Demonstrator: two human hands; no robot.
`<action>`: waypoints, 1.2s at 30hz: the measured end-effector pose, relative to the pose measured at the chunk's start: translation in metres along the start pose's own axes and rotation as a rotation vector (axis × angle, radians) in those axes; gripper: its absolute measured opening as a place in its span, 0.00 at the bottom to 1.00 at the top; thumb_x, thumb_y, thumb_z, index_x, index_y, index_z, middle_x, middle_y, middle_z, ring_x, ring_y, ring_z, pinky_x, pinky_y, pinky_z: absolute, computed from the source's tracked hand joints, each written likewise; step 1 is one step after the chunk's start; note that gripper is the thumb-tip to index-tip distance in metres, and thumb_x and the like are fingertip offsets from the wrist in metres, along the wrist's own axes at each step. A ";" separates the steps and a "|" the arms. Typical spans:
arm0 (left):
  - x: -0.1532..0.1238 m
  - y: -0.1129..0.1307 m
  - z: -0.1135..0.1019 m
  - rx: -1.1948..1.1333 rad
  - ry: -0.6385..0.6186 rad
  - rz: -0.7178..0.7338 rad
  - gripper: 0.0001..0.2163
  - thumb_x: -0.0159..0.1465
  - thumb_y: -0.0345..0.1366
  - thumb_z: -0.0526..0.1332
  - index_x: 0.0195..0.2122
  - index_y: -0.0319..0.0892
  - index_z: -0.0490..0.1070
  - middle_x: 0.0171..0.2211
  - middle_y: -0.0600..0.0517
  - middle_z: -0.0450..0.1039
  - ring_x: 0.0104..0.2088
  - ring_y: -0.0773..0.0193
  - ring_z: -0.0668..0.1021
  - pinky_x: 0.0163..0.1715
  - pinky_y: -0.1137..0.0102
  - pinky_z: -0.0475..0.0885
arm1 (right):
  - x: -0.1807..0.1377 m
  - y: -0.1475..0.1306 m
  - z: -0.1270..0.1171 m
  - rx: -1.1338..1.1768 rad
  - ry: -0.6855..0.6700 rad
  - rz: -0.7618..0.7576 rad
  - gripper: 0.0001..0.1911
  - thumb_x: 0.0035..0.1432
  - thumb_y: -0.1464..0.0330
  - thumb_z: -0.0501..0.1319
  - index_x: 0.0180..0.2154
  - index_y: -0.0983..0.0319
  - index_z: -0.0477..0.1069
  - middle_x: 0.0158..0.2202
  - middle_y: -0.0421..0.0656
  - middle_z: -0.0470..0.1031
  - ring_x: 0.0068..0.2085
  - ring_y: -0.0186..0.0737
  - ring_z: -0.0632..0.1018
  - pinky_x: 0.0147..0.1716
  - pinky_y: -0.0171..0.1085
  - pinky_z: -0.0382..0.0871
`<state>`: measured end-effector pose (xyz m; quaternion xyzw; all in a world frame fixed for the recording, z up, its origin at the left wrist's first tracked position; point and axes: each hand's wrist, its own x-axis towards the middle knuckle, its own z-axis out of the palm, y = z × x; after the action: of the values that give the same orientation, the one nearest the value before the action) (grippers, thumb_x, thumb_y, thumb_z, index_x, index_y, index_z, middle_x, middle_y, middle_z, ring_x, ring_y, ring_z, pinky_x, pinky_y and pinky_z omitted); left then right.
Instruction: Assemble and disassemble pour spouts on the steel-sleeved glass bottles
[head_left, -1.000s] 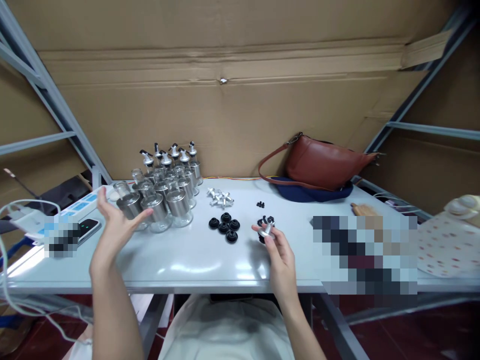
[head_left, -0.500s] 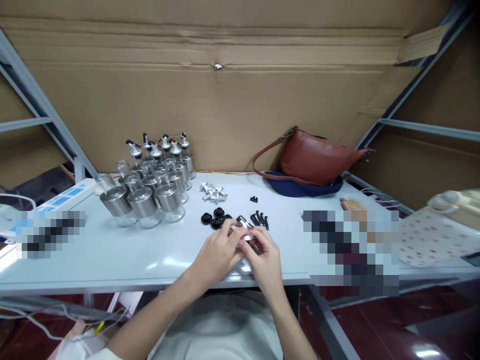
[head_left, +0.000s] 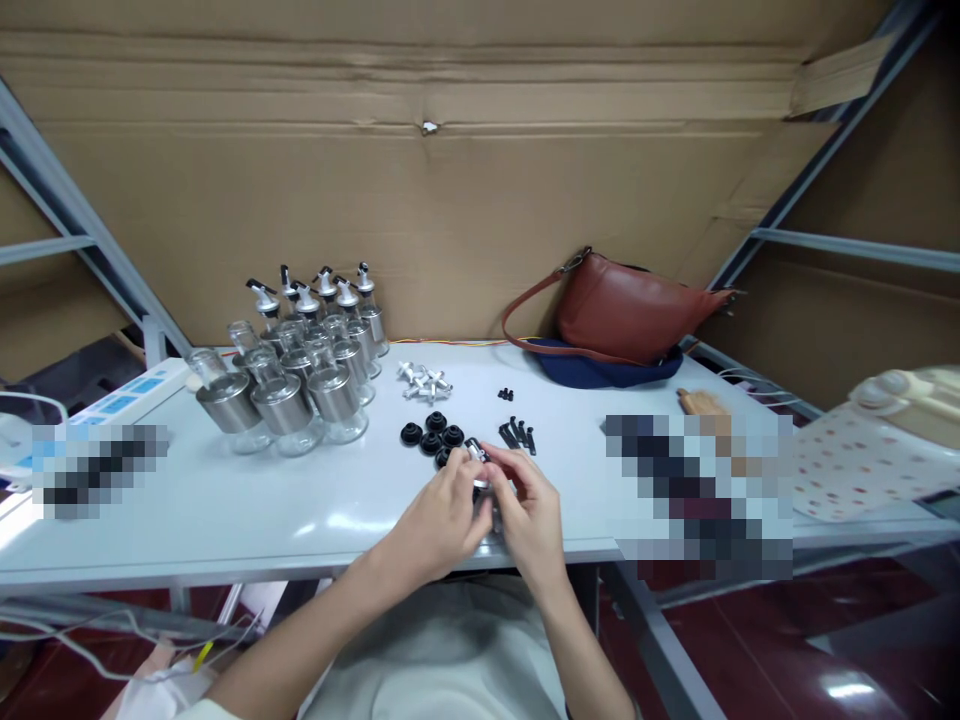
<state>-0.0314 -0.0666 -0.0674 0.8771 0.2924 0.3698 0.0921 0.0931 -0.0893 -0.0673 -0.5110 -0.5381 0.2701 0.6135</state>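
Near the front edge of the table, my left hand (head_left: 444, 518) and my right hand (head_left: 531, 508) meet with their fingertips closed on a silver-and-black pour spout (head_left: 477, 450). Fingers cover most of its lower part. Just beyond my left hand lie several round black stoppers (head_left: 433, 442). A few black levers (head_left: 517, 435) rest beyond my right hand. Farther back are a pile of silver spout pieces (head_left: 425, 383) and a cluster of tiny black parts (head_left: 505, 394).
Several glass bottles with steel bands (head_left: 281, 403) stand at the left, the rear ones topped with pour spouts. A brown bag (head_left: 622, 310) sits on a dark blue cap (head_left: 600, 375) at the back right. A power strip (head_left: 124, 410) lies far left, and cardboard (head_left: 450, 230) walls the back.
My fingers have shifted around the pour spout, which now sits slightly left and more upright. More of the black stoppers and levers shows. The view has moved slightly.
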 end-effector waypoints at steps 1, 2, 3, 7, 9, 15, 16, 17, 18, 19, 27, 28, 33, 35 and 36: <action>-0.001 -0.001 0.001 0.006 -0.006 -0.009 0.11 0.62 0.29 0.53 0.45 0.40 0.54 0.39 0.45 0.64 0.38 0.58 0.74 0.34 0.62 0.75 | 0.000 0.000 0.000 -0.035 -0.014 -0.028 0.12 0.59 0.64 0.57 0.40 0.61 0.75 0.36 0.46 0.76 0.37 0.40 0.76 0.37 0.38 0.71; -0.001 -0.003 0.001 0.012 -0.007 -0.022 0.10 0.62 0.30 0.53 0.44 0.41 0.54 0.38 0.46 0.63 0.38 0.59 0.74 0.34 0.63 0.75 | 0.001 0.000 0.001 -0.072 -0.032 -0.056 0.11 0.59 0.65 0.56 0.40 0.61 0.74 0.36 0.46 0.75 0.37 0.40 0.76 0.36 0.38 0.71; -0.001 -0.004 0.000 0.013 -0.003 -0.044 0.10 0.62 0.30 0.54 0.42 0.41 0.54 0.37 0.47 0.63 0.37 0.59 0.74 0.33 0.63 0.74 | 0.002 0.000 0.001 -0.108 -0.061 -0.088 0.12 0.60 0.65 0.56 0.42 0.61 0.74 0.37 0.46 0.75 0.37 0.40 0.76 0.36 0.38 0.71; 0.000 -0.005 -0.005 -0.037 0.027 -0.154 0.06 0.62 0.29 0.52 0.38 0.43 0.54 0.34 0.51 0.64 0.32 0.64 0.74 0.31 0.68 0.73 | 0.009 -0.001 -0.002 -0.225 -0.241 -0.251 0.17 0.64 0.68 0.50 0.51 0.60 0.68 0.44 0.48 0.73 0.45 0.41 0.75 0.44 0.40 0.71; 0.001 -0.004 -0.007 -0.068 0.025 -0.199 0.04 0.63 0.29 0.52 0.37 0.43 0.55 0.33 0.52 0.64 0.31 0.65 0.73 0.31 0.69 0.72 | 0.013 0.000 -0.003 -0.279 -0.296 -0.320 0.18 0.64 0.68 0.49 0.54 0.59 0.66 0.46 0.48 0.73 0.47 0.42 0.73 0.47 0.43 0.70; 0.003 -0.002 -0.004 -0.137 0.001 -0.249 0.02 0.63 0.31 0.51 0.35 0.43 0.56 0.31 0.53 0.64 0.29 0.65 0.72 0.30 0.69 0.70 | 0.014 0.004 -0.003 -0.411 -0.227 -0.446 0.18 0.65 0.68 0.47 0.51 0.61 0.69 0.39 0.49 0.75 0.40 0.44 0.73 0.42 0.46 0.70; 0.004 -0.001 -0.003 -0.143 0.000 -0.249 0.02 0.63 0.31 0.51 0.35 0.43 0.56 0.31 0.53 0.64 0.29 0.65 0.72 0.30 0.69 0.70 | 0.014 0.004 -0.002 -0.424 -0.220 -0.454 0.18 0.65 0.68 0.46 0.50 0.61 0.69 0.38 0.49 0.75 0.40 0.45 0.73 0.41 0.46 0.70; 0.004 -0.001 -0.003 -0.148 -0.003 -0.249 0.02 0.64 0.31 0.51 0.35 0.43 0.56 0.31 0.53 0.64 0.29 0.65 0.72 0.30 0.69 0.70 | 0.013 0.004 -0.002 -0.432 -0.214 -0.459 0.17 0.65 0.68 0.46 0.49 0.61 0.70 0.37 0.49 0.75 0.39 0.45 0.73 0.40 0.46 0.70; 0.004 0.000 -0.003 -0.151 -0.008 -0.252 0.02 0.64 0.31 0.51 0.36 0.43 0.55 0.31 0.53 0.64 0.29 0.65 0.73 0.30 0.69 0.71 | 0.013 0.004 -0.001 -0.435 -0.211 -0.460 0.17 0.65 0.68 0.46 0.48 0.61 0.70 0.37 0.49 0.75 0.38 0.44 0.73 0.40 0.45 0.69; 0.004 0.001 -0.004 -0.149 -0.008 -0.256 0.02 0.64 0.32 0.50 0.36 0.43 0.55 0.31 0.53 0.64 0.29 0.65 0.73 0.29 0.69 0.71 | 0.013 0.003 -0.001 -0.432 -0.209 -0.458 0.17 0.65 0.68 0.47 0.47 0.61 0.71 0.36 0.49 0.75 0.38 0.44 0.73 0.40 0.45 0.69; -0.002 0.002 -0.003 -0.016 -0.061 0.090 0.03 0.65 0.30 0.50 0.36 0.43 0.53 0.36 0.49 0.64 0.28 0.67 0.73 0.26 0.71 0.71 | 0.018 0.004 -0.020 -0.142 0.037 -0.155 0.19 0.66 0.62 0.46 0.32 0.62 0.71 0.27 0.42 0.70 0.30 0.37 0.72 0.32 0.37 0.66; -0.002 0.002 -0.003 -0.008 -0.023 0.062 0.04 0.65 0.32 0.50 0.37 0.44 0.52 0.37 0.49 0.63 0.28 0.67 0.72 0.26 0.71 0.71 | 0.019 0.004 -0.021 -0.127 0.054 -0.125 0.18 0.65 0.61 0.47 0.34 0.62 0.72 0.27 0.42 0.70 0.31 0.37 0.72 0.33 0.36 0.66; -0.001 0.004 -0.005 0.001 0.074 0.031 0.07 0.65 0.32 0.52 0.37 0.44 0.50 0.35 0.49 0.60 0.33 0.64 0.72 0.30 0.69 0.71 | 0.020 0.005 -0.026 -0.129 0.196 -0.072 0.14 0.61 0.62 0.55 0.38 0.63 0.75 0.33 0.44 0.74 0.36 0.38 0.73 0.36 0.37 0.66; -0.002 0.005 -0.006 -0.008 0.082 0.021 0.07 0.63 0.30 0.51 0.38 0.44 0.50 0.35 0.49 0.60 0.35 0.62 0.71 0.32 0.68 0.71 | 0.022 0.009 -0.035 -0.212 0.280 -0.096 0.13 0.59 0.62 0.57 0.38 0.63 0.75 0.35 0.45 0.75 0.36 0.39 0.73 0.36 0.38 0.66; -0.002 0.005 -0.006 -0.012 0.084 0.017 0.07 0.62 0.29 0.51 0.38 0.43 0.50 0.35 0.49 0.60 0.35 0.62 0.71 0.33 0.67 0.71 | 0.024 0.012 -0.040 -0.282 0.306 -0.111 0.13 0.58 0.63 0.58 0.38 0.64 0.76 0.35 0.46 0.75 0.34 0.39 0.73 0.35 0.38 0.66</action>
<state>-0.0347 -0.0721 -0.0620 0.8627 0.2863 0.4087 0.0818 0.1400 -0.0782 -0.0652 -0.5962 -0.4986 0.0774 0.6244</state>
